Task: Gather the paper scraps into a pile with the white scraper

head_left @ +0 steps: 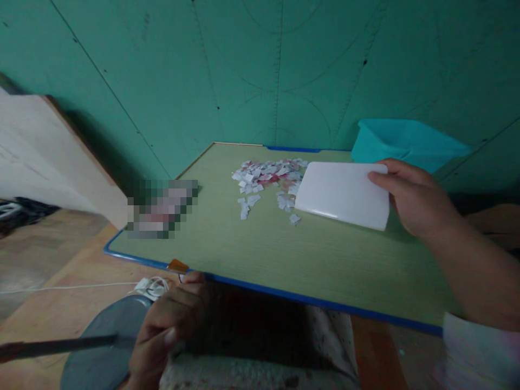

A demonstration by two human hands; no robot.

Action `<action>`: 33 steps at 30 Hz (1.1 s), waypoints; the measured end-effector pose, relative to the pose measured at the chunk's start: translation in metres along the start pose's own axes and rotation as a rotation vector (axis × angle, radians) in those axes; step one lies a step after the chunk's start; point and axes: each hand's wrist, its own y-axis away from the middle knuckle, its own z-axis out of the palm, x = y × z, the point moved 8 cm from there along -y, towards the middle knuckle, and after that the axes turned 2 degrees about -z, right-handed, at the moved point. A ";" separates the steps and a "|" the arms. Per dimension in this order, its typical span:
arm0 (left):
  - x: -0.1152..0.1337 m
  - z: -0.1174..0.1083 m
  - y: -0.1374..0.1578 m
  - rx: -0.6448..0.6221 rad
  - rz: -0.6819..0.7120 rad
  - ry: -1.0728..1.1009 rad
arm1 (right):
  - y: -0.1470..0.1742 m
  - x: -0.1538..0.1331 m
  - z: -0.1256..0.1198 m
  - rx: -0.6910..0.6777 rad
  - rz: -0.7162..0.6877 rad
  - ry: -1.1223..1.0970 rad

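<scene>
My right hand [418,195] grips a white plastic sheet [343,192] by its right edge, thumb on top. The sheet is tilted over the tabletop, its left edge beside a heap of torn paper scraps [260,173], white with some pinkish ones. Several loose scraps [286,202] lie near that edge. At the front rim of the table, my left hand [173,319] is closed with curled fingers; whatever it may hold is hidden. Close to its fingertips, a small orange piece [177,265] lies on the blue-edged rim.
The pale green table [227,244] stands against a green wall [244,70]. A turquoise bin [406,143] is at the back right. A blurred-out flat item [164,211] lies at left beside a leaning white board [57,146]. A round grey base [105,346] and a white cable [150,287] are below.
</scene>
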 end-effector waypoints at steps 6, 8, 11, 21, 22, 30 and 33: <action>0.000 -0.001 0.001 -0.017 0.039 0.007 | 0.006 -0.004 0.009 -0.082 0.035 0.097; 0.002 0.001 -0.001 -0.029 0.045 0.008 | 0.006 -0.004 0.014 -0.100 0.006 0.146; 0.004 0.003 -0.003 -0.047 0.048 -0.005 | 0.004 -0.004 0.018 -0.104 -0.039 0.163; -0.003 0.000 0.001 -0.064 0.032 -0.029 | 0.004 -0.004 0.015 -0.057 -0.095 0.272; -0.003 0.000 0.001 -0.072 0.031 -0.027 | 0.005 -0.003 0.019 -0.090 -0.094 0.269; 0.003 0.001 -0.002 -0.066 0.054 -0.074 | 0.002 -0.002 0.015 -0.021 -0.108 0.194; 0.002 0.001 -0.002 -0.069 0.051 -0.052 | 0.003 -0.002 0.018 -0.038 -0.134 0.265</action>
